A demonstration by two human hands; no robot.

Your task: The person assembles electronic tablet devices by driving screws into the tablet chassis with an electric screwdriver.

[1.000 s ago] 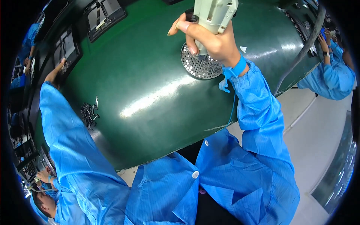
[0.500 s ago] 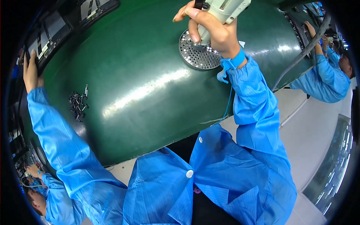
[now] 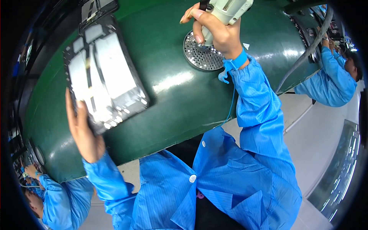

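My left hand [image 3: 83, 132] grips the near edge of a flat dark panel [image 3: 105, 78], fingers curled up along its left side, thumb hidden under it. The panel lies tilted on the green belt [image 3: 168, 96], its upper face showing pale grey plates and a thin dark strip down the middle; small fittings run along its lower edge, too fine for me to make out. My right hand [image 3: 216, 32] is wrapped tight round the pale handle of a power driver [image 3: 226, 9], forefinger stretched out along the top, thumb pressed down the front. The driver stands upright over a round perforated tray [image 3: 201, 53] that rests on the belt just right of the panel. The tray's face is a grid of small holes; I cannot tell whether screws sit in them. A blue wrist strap [image 3: 237, 61] circles my right wrist, with a thin cord hanging from it down over the belt's edge. A grey hose [image 3: 303, 53] curves across the far right of the belt. Another person in a blue coat [image 3: 333, 84] sits beyond it, and one more is at the lower left [image 3: 57, 199].
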